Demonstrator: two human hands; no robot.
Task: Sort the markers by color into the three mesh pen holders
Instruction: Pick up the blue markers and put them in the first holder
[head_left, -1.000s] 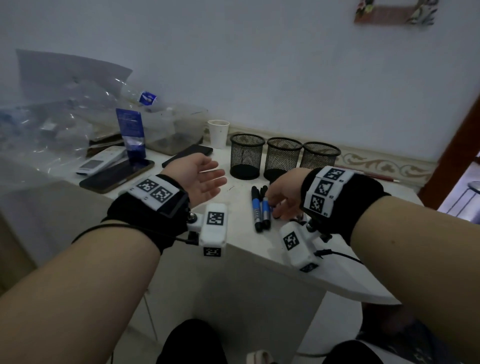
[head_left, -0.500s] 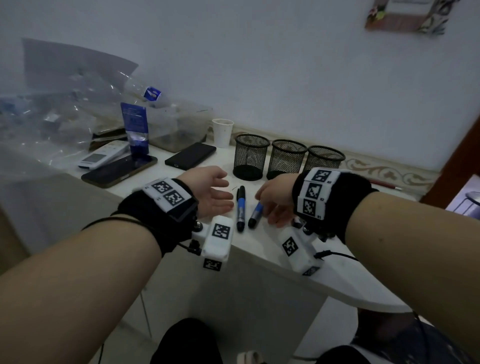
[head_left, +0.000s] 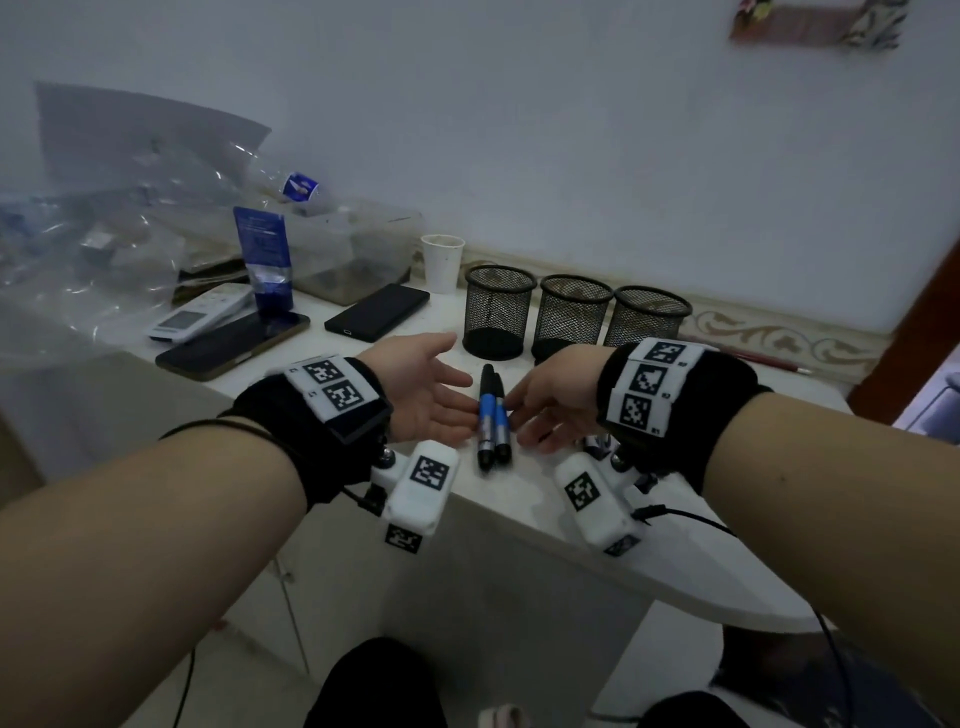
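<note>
Two blue markers (head_left: 492, 415) with black caps lie side by side on the white table (head_left: 524, 499), pointing away from me. My left hand (head_left: 426, 384) is open, palm turned inward, its fingertips against the markers' left side. My right hand (head_left: 550, 400) is open too, fingers spread downward and touching the markers from the right. Behind them stand three black mesh pen holders in a row: left (head_left: 500, 312), middle (head_left: 574, 317), right (head_left: 649, 322). I see nothing inside the holders.
A white paper cup (head_left: 441, 262) stands left of the holders. Two dark phones (head_left: 378, 310) (head_left: 234, 345), a white remote (head_left: 200, 314), a blue pouch (head_left: 264, 260) and clear plastic wrapping (head_left: 104, 260) crowd the table's left. A red pencil (head_left: 753, 358) lies far right.
The two markers, spread apart half a second ago, now lie pressed together between my hands. Both hands have closed in on them from either side.
</note>
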